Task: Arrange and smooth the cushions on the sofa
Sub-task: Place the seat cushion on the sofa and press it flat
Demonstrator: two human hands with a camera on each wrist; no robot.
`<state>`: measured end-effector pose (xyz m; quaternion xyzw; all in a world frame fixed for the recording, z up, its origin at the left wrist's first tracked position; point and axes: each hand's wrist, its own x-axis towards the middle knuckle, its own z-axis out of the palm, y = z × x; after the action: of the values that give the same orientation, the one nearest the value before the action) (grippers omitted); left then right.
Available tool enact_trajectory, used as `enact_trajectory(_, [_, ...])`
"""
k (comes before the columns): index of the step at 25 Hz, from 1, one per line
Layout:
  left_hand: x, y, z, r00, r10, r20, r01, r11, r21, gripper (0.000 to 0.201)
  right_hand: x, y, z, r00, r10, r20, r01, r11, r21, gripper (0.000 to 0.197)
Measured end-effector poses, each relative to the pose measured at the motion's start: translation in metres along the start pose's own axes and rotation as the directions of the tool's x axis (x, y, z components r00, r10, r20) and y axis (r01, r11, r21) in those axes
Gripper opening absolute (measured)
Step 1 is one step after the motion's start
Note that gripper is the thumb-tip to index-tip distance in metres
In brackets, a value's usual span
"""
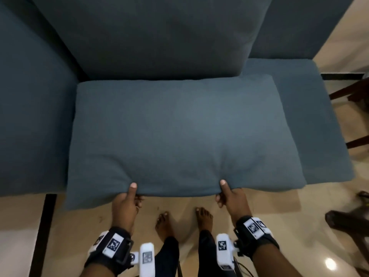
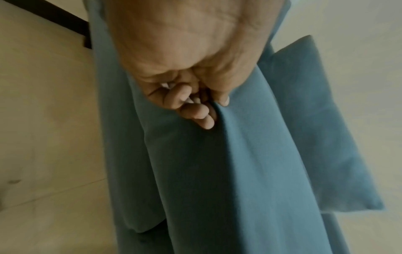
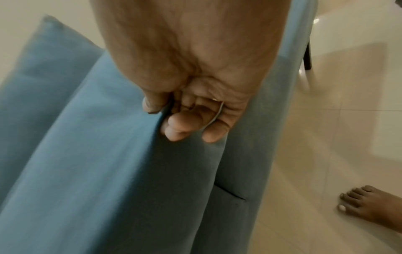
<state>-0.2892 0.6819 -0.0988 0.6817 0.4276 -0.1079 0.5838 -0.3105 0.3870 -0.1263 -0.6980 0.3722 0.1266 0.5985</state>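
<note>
A large blue-grey cushion (image 1: 179,134) lies flat over the sofa seat (image 1: 311,120), its near edge hanging past the seat front. My left hand (image 1: 127,198) pinches that near edge left of centre, thumb on top and fingers curled underneath. My right hand (image 1: 229,196) grips the same edge further right in the same way. The left wrist view shows my left hand (image 2: 195,103) bunching the cushion fabric (image 2: 239,163). In the right wrist view my right hand (image 3: 187,120) clamps the cushion's edge (image 3: 97,154). A back cushion (image 1: 159,35) stands upright behind.
The sofa's left part (image 1: 30,116) lies beside the cushion. Dark wooden furniture legs (image 1: 351,92) stand at the right on the glossy tiled floor (image 1: 279,212). My bare feet (image 1: 183,220) are close to the sofa front. A dark floor strip (image 1: 45,226) runs at the left.
</note>
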Motion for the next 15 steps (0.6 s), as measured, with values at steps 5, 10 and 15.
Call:
enact_trajectory(5, [-0.024,0.112,-0.049,0.967,0.225,0.121,-0.223,0.974,-0.033,0.049,-0.056,-0.120,-0.008,0.983,-0.179,0.051,0.175,0.982,0.067,0.060])
enact_trajectory(10, [-0.028,0.253,-0.046,0.904,0.389,0.175,-0.399,0.917,0.024,0.050,-0.050,-0.251,-0.012,0.958,-0.284,-0.022,0.285,0.951,0.117,0.049])
enact_trajectory(15, [-0.010,0.341,-0.024,0.931,0.346,0.113,-0.350,0.937,0.010,0.047,-0.015,-0.360,-0.008,0.937,-0.350,-0.011,0.348,0.927,0.137,0.043])
